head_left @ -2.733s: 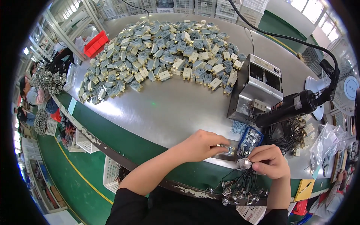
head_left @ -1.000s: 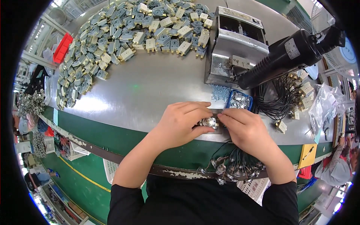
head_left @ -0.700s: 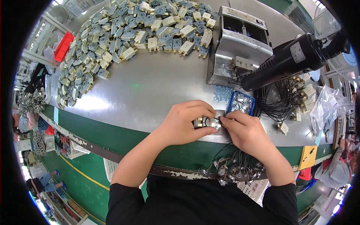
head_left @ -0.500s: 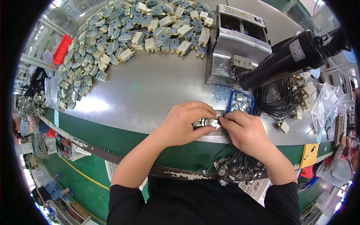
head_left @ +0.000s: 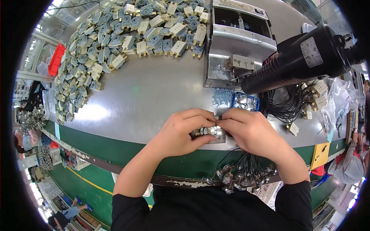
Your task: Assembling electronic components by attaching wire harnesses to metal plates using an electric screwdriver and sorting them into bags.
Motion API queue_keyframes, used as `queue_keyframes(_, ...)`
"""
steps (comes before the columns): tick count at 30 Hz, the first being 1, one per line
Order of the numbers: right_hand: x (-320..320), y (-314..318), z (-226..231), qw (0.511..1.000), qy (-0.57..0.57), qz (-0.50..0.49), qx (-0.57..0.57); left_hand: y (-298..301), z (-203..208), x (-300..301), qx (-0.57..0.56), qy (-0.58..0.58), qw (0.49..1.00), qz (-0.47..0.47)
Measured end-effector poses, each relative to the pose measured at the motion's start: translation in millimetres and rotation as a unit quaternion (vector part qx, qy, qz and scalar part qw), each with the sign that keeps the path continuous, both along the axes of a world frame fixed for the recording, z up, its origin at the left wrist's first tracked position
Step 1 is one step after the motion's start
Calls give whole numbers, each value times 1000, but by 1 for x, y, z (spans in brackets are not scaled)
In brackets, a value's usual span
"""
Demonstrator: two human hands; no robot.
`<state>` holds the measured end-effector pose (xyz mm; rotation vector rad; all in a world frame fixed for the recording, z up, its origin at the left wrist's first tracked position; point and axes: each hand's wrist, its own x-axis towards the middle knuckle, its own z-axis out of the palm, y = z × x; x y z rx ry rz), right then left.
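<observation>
A small silver part with a round body and brass-coloured tabs (head_left: 208,131) sits over a flat metal plate (head_left: 220,141) near the bench's front edge. My left hand (head_left: 184,131) curls round it from the left, thumb on the near side and fingers on the far side. From the right, my right hand (head_left: 250,130) pinches at its far right corner, fingertips pressed together beside the left fingertips. What the right fingers hold there is hidden. Just beyond lie a blue tray of small metal pieces (head_left: 246,101) and loose bluish screws (head_left: 222,96).
A large heap of grey and cream blocks (head_left: 154,32) spreads over the far left. Behind my hands stand a metal box machine (head_left: 241,46) and a slanted black powered tool (head_left: 296,57). Black cables (head_left: 283,102) coil at right; wired round metal parts (head_left: 239,175) hang over the front edge.
The whole view has shifted slightly. Both hands remain at the silver part, whose round body now shows more between them, and the right fingers have closed in against the left fingertips.
</observation>
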<state>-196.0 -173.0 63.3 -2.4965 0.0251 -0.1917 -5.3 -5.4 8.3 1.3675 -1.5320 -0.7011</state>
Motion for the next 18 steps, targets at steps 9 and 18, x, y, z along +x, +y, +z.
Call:
queue_keyframes(9,7,-11,-7,998,2,59,10,0,1,-1,-5,17,1000,14)
queue_keyframes(18,4,-10,2,997,-19,14,79,1,1,0,6,25,1000,6)
